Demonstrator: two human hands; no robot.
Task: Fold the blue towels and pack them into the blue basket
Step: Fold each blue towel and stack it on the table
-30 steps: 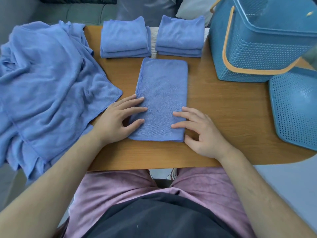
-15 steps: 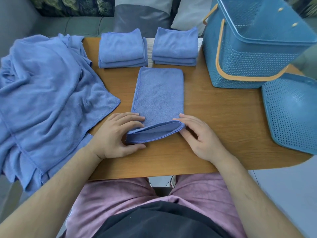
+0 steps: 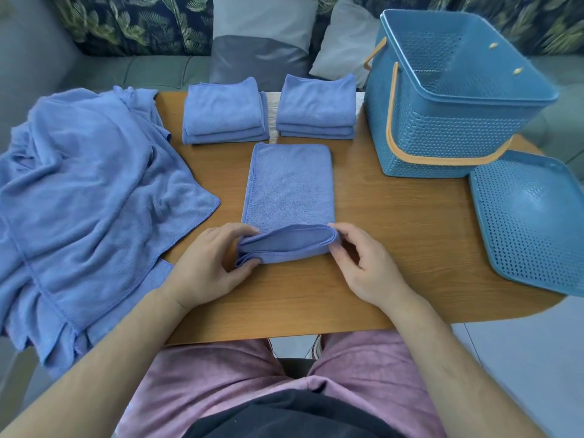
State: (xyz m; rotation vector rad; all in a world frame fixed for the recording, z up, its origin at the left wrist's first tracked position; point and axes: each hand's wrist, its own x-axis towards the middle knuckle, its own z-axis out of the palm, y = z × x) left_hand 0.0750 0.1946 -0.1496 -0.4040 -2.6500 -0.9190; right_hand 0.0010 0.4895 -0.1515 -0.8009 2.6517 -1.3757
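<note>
Head camera looks down on a long, narrow blue towel [image 3: 289,184] lying flat in the middle of the wooden table [image 3: 395,222], its length running away from the person. Its near end is raised off the wood and curled over into a soft loop, and both hands are clamped on that end. The left hand [image 3: 205,263] pinches the near-left corner between thumb and fingers, and the right hand [image 3: 363,263] pinches the near-right corner in the same way. The hands stand apart, 1 at each side of the towel's width. Just beyond the towel's far end sit 2 piles of folded towels, the left stack [image 3: 224,115] and the right stack [image 3: 316,105], side by side near the table's far edge with a narrow gap between them. To the left, a heap of unfolded towels [image 3: 88,191] covers the left end of the table and hangs over its near-left edge. To the right, well apart from the towel, the blue basket [image 3: 442,131] stands on the far right part of the table, mouth up, its orange handle [image 3: 392,128] swung down against the walls. Just beside the basket, nearer the person, a perforated blue lid [image 3: 531,222] lies on the right end of the table (its rim reaches past the table's edge). Behind the table, grey and white cushions [image 3: 262,49] rest on a sofa [image 3: 142,71], and pink shorts [image 3: 205,374] show below.
</note>
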